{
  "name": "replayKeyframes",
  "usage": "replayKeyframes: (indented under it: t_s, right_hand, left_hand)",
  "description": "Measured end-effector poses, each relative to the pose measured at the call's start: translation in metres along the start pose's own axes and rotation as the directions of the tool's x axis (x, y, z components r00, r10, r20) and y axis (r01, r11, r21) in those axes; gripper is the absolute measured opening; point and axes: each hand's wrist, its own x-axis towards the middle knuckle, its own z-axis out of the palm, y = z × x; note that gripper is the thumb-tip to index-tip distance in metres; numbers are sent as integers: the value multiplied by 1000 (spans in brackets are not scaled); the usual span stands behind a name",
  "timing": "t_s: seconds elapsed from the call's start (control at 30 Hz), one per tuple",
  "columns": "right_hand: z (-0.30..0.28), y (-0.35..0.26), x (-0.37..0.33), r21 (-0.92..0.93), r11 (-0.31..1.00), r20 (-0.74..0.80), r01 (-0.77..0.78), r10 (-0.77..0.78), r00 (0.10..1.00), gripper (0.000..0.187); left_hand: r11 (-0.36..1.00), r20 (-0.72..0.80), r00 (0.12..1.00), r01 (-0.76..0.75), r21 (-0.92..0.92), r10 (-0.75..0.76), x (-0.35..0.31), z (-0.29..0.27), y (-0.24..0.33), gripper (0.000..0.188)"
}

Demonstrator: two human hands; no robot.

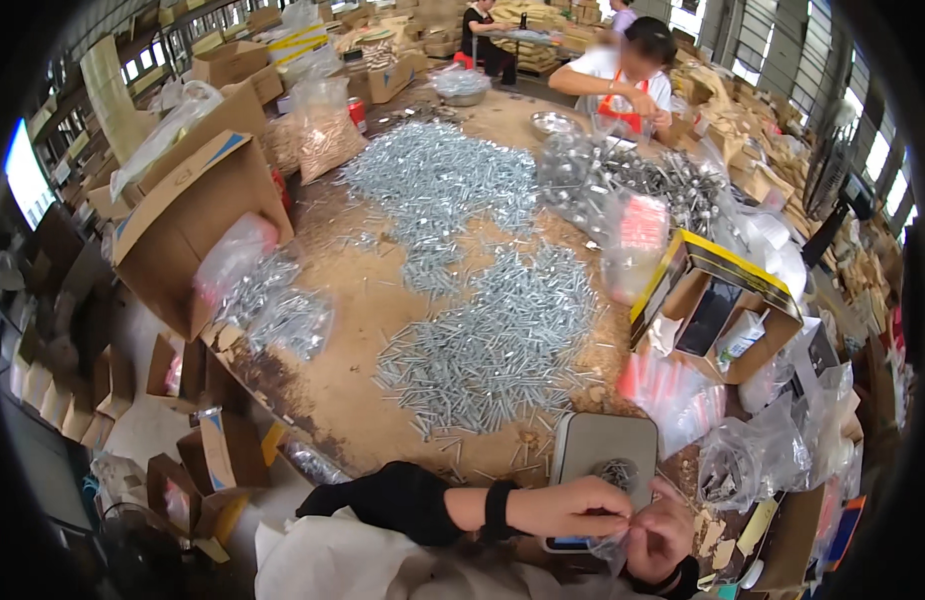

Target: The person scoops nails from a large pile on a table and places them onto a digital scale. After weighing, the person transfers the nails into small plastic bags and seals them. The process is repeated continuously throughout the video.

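Observation:
My left hand (574,506), with a black band at the wrist, reaches across from the left with its fingertips pinched on a small clear plastic bag (609,550). Close against it, my right hand (662,532) has its thumb and fingers bent onto the same bag. The bag hangs below the fingers, and what it contains is hard to make out. Just beyond the hands stands a grey weighing scale (585,440). A small clear container (618,472) with metal pieces sits on it, partly covered by my hands.
Loose silvery screws or nails (492,345) lie heaped mid-table. Filled clear bags (292,315) and an open carton (197,230) are left. Empty-looking plastic bags (682,405), a yellow-edged box (717,300) and a bag of metal pieces (730,465) sit right. Across the table, a co-worker (632,85) handles something.

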Motion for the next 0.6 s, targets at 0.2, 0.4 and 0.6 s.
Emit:
replayKeyframes:
  t_s: [0.2,0.4,0.6]
  right_hand:
    - [-7,-7,14,118,993,-155,-26,45,987,15]
    - [-19,-48,48,-203,974,267,-99,152,952,12]
    - [1,-89,30,116,993,387,-12,-35,921,18]
  left_hand:
    - [996,-34,999,-34,82,37,-1,-7,13,23]
    - [974,50,999,11,225,-22,-7,-14,29,13]
    - [920,99,982,111,375,-158,-27,-4,59,9]
